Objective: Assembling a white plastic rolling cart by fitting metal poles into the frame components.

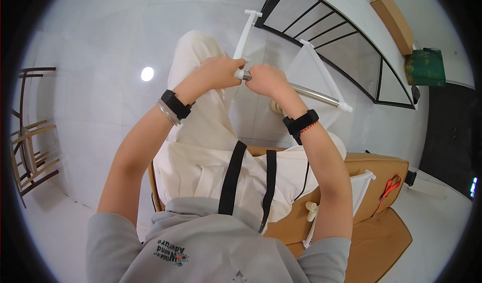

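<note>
My right hand (267,79) is wrapped round a shiny metal tube (316,94), which runs right to a white corner fitting (345,106). Close beside it, my left hand (221,71) pinches a white plastic end fitting (239,74) at the tube's left end. Beyond my left fingers a white rod (244,37) slants away, tipped with a white T-shaped piece (253,14). Another white rod (324,69) rises from the corner fitting along a pale, sheet-like area. My fingertips are partly hidden.
I sit on a brown couch (386,167) holding a white frame piece (362,190), cream fittings (312,211) and a red strap (389,186). A black-framed table (326,52) stands ahead right, near a cardboard box (392,19) and green bag (426,67). Wooden chairs (32,142) stand left.
</note>
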`<state>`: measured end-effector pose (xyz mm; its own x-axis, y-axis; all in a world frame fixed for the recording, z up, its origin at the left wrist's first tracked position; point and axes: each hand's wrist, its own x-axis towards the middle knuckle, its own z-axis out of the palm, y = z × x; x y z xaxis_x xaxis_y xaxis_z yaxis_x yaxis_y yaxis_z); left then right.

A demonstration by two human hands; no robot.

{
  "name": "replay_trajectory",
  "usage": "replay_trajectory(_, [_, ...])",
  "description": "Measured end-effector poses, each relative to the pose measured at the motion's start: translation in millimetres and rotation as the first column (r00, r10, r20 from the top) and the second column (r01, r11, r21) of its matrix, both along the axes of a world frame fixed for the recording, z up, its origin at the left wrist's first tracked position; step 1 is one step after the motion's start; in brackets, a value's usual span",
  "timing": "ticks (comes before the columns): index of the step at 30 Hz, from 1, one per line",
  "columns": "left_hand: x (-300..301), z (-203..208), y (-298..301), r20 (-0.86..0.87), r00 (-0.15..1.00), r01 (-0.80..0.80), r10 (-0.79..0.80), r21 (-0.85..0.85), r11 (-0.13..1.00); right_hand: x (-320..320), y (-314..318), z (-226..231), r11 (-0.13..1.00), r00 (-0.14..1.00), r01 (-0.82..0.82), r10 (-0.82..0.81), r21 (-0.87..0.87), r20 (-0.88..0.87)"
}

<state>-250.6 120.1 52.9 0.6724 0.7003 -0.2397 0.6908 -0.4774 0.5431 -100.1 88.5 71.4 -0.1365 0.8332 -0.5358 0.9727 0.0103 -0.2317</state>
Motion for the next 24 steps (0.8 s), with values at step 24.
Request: replay_trajectory(24, [38.3,-2.9,-42.4,-0.113,0.980,0.160,-0.165,-0.047,0.986,31.4,-82.5,-32.3,0.923,0.987,0.155,-0.130,0.352,-0.095])
